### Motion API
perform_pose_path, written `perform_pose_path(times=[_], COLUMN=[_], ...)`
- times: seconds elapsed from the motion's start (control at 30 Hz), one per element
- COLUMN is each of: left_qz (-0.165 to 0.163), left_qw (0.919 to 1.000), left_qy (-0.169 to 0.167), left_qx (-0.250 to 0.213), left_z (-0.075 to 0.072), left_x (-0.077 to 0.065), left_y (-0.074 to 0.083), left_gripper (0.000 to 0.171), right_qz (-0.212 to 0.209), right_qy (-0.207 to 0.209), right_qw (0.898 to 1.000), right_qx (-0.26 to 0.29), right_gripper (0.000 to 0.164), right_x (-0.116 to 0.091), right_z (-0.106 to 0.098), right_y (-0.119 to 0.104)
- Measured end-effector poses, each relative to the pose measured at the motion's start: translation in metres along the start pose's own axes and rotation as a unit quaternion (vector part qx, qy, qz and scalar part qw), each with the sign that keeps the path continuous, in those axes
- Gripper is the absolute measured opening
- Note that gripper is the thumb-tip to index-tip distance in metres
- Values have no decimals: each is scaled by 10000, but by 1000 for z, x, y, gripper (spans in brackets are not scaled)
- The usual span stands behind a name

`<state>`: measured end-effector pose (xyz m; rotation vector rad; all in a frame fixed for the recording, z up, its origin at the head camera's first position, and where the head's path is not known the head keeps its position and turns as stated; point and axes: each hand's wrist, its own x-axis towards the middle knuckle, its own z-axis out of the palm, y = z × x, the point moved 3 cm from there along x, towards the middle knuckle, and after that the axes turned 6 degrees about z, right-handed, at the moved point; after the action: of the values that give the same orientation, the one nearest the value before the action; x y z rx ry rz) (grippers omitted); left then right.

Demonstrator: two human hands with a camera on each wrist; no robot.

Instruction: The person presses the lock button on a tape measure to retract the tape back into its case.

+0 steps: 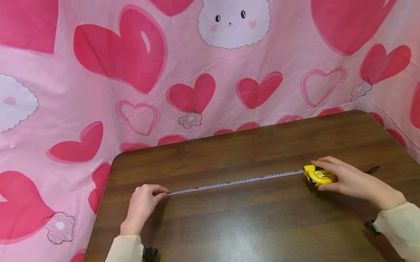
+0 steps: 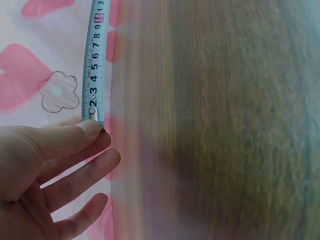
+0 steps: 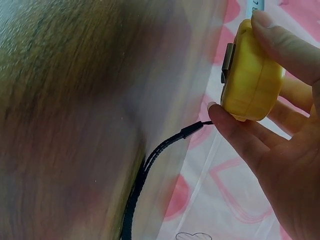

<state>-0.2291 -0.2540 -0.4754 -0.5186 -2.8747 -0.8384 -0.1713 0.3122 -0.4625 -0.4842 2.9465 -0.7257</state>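
Two pale sleeves (image 1: 412, 226) come up from the lower left and lower right of the frame, each with a small black device (image 1: 150, 254) at the wrist. Beyond them is the brown wooden table (image 1: 234, 244); a light reflection lies at its lower middle. Farther up are the hands, with the tape measure stretched between them. The left hand (image 1: 143, 208), at centre left, pinches the end of the blade (image 1: 236, 182) with thumb and finger. The right hand (image 1: 349, 180), at centre right, grips the yellow case (image 1: 319, 175) and covers part of it. The long axis of the blade runs left to right, almost parallel to the table's far edge. The case's mouth points left, and the numbers grow from the left hand. A black strap (image 3: 145, 167) trails from the case, behind the right hand. Farthest, a pink cloth (image 1: 219, 66) with hearts and rabbits fills the upper frame.
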Motion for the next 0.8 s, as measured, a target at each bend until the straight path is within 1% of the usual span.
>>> perform_pose_path(times=[0.23,0.43,0.8], left_qz=[149,115,133], left_qw=[9999,9999,9998], left_qy=[-9,-6,-53], left_qx=[-1,-51,-107], left_z=[5,7,11], left_x=[2,6,8], left_y=[3,5,12], left_gripper=[8,8,8], right_qz=[42,-4,76], right_qy=[-73,-46,-130], right_qw=[10000,10000,9999], right_qx=[16,-5,32], right_gripper=[75,75,75], right_x=[3,5,9], right_z=[2,2,7], right_y=[-2,-3,-6])
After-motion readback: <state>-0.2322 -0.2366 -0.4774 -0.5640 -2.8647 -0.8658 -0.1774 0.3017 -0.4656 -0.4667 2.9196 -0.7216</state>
